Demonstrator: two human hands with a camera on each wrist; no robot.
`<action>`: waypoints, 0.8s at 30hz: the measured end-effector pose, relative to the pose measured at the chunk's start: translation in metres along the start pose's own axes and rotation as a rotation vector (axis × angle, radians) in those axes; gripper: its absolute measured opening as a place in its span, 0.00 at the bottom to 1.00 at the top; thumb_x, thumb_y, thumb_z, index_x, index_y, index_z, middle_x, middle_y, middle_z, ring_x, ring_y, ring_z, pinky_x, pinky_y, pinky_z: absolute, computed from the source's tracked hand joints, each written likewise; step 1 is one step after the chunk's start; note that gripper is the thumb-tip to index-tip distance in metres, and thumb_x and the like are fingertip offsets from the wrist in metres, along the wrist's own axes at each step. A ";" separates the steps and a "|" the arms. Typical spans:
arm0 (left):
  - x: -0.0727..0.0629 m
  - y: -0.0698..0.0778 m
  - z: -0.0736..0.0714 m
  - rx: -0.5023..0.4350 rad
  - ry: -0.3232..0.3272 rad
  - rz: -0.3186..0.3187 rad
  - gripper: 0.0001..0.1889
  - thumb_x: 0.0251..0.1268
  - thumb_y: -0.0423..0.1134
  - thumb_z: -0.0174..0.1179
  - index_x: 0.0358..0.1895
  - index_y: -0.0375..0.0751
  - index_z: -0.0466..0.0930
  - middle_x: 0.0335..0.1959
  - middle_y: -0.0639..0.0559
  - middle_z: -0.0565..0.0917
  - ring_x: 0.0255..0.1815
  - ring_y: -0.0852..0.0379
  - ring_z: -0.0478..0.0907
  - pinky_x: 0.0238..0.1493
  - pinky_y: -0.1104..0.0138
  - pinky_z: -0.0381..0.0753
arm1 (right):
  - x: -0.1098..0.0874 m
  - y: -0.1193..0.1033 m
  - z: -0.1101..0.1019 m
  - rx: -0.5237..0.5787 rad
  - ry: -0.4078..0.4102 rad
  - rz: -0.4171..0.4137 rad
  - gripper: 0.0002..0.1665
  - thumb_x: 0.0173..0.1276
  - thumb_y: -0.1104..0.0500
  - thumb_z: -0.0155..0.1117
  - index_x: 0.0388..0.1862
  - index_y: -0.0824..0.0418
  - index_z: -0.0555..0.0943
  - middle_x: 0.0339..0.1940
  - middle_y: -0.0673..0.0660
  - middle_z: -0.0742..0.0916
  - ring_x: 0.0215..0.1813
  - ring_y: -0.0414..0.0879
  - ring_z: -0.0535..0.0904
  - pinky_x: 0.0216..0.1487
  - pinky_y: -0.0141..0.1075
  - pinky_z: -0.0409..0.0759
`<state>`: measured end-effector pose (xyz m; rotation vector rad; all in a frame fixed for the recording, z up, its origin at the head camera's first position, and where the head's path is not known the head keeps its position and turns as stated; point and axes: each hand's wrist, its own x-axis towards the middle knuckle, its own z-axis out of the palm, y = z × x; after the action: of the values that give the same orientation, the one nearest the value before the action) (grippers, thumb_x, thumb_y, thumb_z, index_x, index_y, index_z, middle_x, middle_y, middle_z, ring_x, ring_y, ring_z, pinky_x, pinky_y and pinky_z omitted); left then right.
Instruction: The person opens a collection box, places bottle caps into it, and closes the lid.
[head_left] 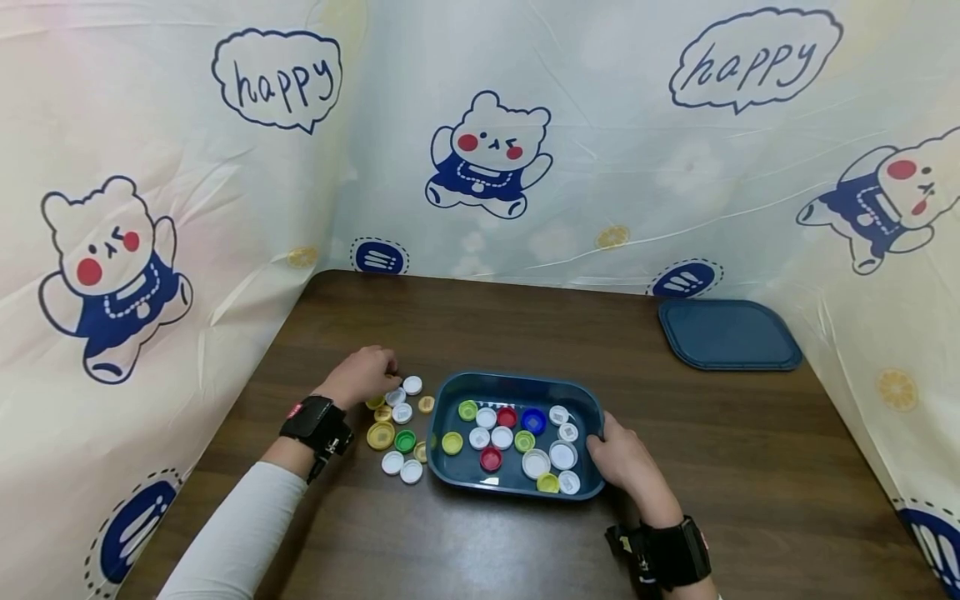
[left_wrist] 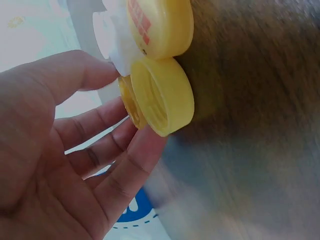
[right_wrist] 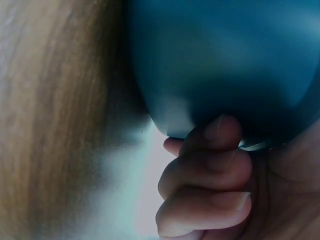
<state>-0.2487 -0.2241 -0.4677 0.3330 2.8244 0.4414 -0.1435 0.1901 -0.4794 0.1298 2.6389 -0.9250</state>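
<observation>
From here, a jerk by the right hand [head_left: 622, 457], which is gripping the blue tray [head_left: 468, 468] at its right end, could be tipping it and spilling the caps inside [head_left: 563, 454]. A hasty scoop by the left hand [head_left: 362, 377] could be scattering the loose caps [head_left: 380, 436], which are lying between the tray and the desk's [head_left: 480, 554] left edge. The left grip is standing loosely parted: an upturned yellow cap [left_wrist: 172, 95] is sitting between thumb and fingers, one fingertip seemingly touching it.
</observation>
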 end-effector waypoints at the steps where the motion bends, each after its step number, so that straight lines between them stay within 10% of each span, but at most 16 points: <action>1: 0.000 0.000 0.000 0.000 0.004 -0.001 0.08 0.66 0.40 0.65 0.41 0.39 0.82 0.37 0.46 0.79 0.36 0.51 0.74 0.34 0.62 0.74 | 0.000 0.000 0.000 0.002 0.001 -0.002 0.26 0.76 0.58 0.49 0.70 0.67 0.67 0.58 0.70 0.82 0.46 0.56 0.80 0.44 0.49 0.79; 10: -0.007 0.013 -0.013 -0.008 0.099 0.011 0.05 0.63 0.38 0.66 0.37 0.42 0.82 0.37 0.47 0.77 0.33 0.52 0.74 0.31 0.63 0.74 | -0.001 0.000 -0.001 0.014 -0.002 0.002 0.24 0.75 0.59 0.49 0.67 0.67 0.68 0.54 0.69 0.82 0.41 0.53 0.80 0.38 0.44 0.78; 24: -0.038 0.087 -0.023 0.052 0.185 0.262 0.07 0.61 0.37 0.67 0.41 0.43 0.83 0.36 0.53 0.77 0.36 0.56 0.73 0.35 0.66 0.79 | 0.000 0.000 -0.001 0.007 -0.006 0.016 0.27 0.76 0.58 0.49 0.70 0.67 0.67 0.56 0.70 0.82 0.43 0.54 0.80 0.39 0.45 0.78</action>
<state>-0.2041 -0.1595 -0.4102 0.7127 2.9863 0.4738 -0.1437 0.1907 -0.4790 0.1491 2.6254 -0.9283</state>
